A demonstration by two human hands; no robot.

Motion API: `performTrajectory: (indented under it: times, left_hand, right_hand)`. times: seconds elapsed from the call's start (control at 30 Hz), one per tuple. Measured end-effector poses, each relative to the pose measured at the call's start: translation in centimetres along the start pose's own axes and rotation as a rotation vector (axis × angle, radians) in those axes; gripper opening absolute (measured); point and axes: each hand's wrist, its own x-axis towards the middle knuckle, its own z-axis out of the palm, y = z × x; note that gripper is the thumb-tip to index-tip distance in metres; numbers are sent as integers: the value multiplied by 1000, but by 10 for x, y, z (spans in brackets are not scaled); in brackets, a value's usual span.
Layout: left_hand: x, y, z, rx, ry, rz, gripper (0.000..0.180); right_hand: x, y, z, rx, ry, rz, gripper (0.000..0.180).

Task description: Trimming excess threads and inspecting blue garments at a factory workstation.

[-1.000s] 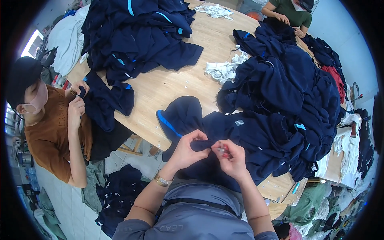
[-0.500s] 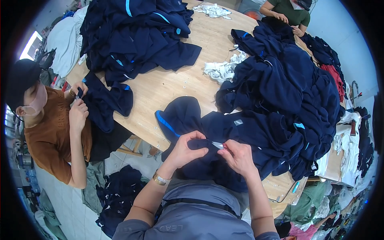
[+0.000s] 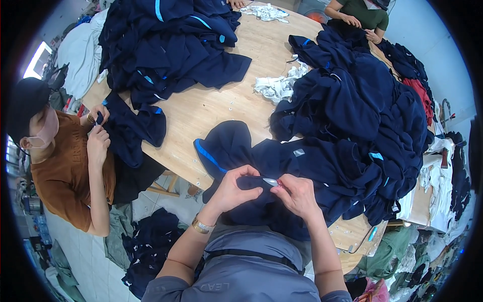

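A navy garment with a blue stripe (image 3: 261,161) lies at the near edge of the round wooden table (image 3: 211,110). My left hand (image 3: 234,189) pinches a fold of its dark fabric. My right hand (image 3: 299,194) grips a small metal snipper (image 3: 271,181) with its tip against that fold, between the two hands. A gold watch sits on my left wrist.
Big heaps of navy garments lie at the far left (image 3: 166,45) and right (image 3: 362,110) of the table, white fabric scraps (image 3: 279,85) between them. A person in a brown shirt (image 3: 65,166) works at the left, another person (image 3: 362,17) at the far side. More clothes lie on the floor (image 3: 151,246).
My hands have shifted slightly on the fold, and the snipper's tip now sits closer to my left fingers. The person at the left keeps handling a navy piece.
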Motion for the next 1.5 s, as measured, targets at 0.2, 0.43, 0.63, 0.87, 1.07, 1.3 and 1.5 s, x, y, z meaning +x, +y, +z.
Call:
performTrajectory:
  times: [0.2,0.43,0.63,0.87,1.07,1.3,1.5]
  left_hand:
    - [-1,1,2,87,-4,33,23]
    - [1,3,7,149,-45,23,23]
    - [1,-1,5,141,-31,38,24]
    - [2,1,1,32,-46,8,23]
    - [1,2,0,15,-69,-17,23]
    - [1,4,4,129,-66,52,23]
    - [1,6,7,130,-89,65,22]
  right_hand:
    - [0,-2,-3,83,-15,36,33]
    - [10,-20,-1,792,7,419,16]
    - [7,-32,2,499,90,132,8]
    - [-8,-6,-15,856,106,377,31]
    - [-6,-7,-17,224,-55,239,34]
    - [0,-8,-18,86,-115,149,40]
    - [4,-12,-20,62,-142,96,40]
